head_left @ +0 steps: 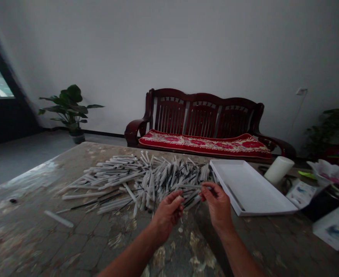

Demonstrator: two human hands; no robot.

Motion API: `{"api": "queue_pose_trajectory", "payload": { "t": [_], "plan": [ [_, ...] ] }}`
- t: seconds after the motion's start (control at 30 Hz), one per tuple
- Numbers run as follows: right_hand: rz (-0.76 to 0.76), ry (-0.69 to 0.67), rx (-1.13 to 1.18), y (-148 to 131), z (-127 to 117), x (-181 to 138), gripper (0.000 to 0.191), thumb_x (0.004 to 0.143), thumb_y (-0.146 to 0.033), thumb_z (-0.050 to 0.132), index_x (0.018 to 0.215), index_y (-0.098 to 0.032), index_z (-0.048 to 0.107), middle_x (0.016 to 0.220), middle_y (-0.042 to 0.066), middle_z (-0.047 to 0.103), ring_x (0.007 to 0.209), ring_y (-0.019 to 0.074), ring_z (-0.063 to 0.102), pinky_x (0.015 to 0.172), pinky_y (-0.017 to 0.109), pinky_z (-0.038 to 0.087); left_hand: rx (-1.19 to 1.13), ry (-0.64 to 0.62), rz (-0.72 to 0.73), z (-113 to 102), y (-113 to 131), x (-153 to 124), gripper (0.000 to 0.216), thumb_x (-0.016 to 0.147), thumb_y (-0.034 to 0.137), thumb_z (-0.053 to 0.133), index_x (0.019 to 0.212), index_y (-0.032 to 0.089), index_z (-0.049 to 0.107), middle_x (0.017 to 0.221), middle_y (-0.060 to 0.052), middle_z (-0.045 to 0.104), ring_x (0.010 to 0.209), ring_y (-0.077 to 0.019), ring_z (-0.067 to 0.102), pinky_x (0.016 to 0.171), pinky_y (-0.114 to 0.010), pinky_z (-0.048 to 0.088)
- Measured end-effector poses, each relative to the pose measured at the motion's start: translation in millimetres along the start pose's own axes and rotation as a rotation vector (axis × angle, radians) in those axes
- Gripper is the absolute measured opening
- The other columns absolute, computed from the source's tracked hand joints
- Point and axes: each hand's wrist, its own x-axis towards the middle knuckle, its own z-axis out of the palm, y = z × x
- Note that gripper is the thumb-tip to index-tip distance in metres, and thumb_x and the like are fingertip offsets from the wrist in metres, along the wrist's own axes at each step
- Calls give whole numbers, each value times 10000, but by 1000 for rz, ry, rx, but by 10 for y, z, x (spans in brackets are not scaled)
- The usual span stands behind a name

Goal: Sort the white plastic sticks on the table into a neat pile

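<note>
A big heap of thin white and black pens (146, 179) lies spread across the marbled table (71, 238). Both my hands hover just in front of the heap. My left hand (167, 213) has its fingers curled round the left end of one white pen (192, 186). My right hand (217, 204) pinches the same pen at its right end. The pen lies roughly level between the two hands, a little above the pile.
A shallow white tray (253, 188) with one pen in it sits right of the heap. Behind it lies a white roll (278, 169), with boxes and papers (331, 215) at the far right. One stray white pen (59, 218) lies left. A red-cushioned bench (204, 127) stands beyond.
</note>
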Motion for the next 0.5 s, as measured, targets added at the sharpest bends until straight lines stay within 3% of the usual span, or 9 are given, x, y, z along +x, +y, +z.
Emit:
{"api": "queue_pose_trajectory", "payload": {
  "t": [0.1, 0.23, 0.37, 0.5],
  "plan": [
    [-12, -119, -43, 91, 116, -88, 276, 697, -445, 738, 827, -202, 721, 678, 18, 703, 597, 174, 617, 579, 283, 507, -134, -79, -54, 50, -19, -59, 342, 682, 238, 851, 953, 148, 664, 772, 3, 681, 512, -46, 568, 474, -147, 445],
    [-9, -289, -91, 241, 200, -147, 259, 736, -360, 707, 934, -194, 718, 881, 52, 746, 793, 208, 681, 730, 318, 536, -245, 0, -7, 48, 11, -37, 163, 787, 217, 774, 869, 135, 660, 700, 6, 655, 526, -58, 588, 481, -142, 469],
    [-125, -444, -546, 299, 139, -115, 121, 765, -184, 627, 846, -200, 715, 863, 31, 703, 841, 195, 655, 775, 303, 484, -292, 92, 45, -18, 115, 19, 64, 874, 189, 674, 857, 132, 649, 674, 3, 641, 562, -75, 615, 511, -157, 507],
    [-244, -613, -857, 261, 67, -101, 211, 809, -95, 563, 861, -219, 725, 931, 26, 669, 937, 184, 626, 813, 276, 443, -260, 144, 94, -56, 156, 37, 64, 870, 189, 676, 857, 136, 642, 683, 1, 645, 581, -84, 632, 512, -162, 512]
  ]
}}
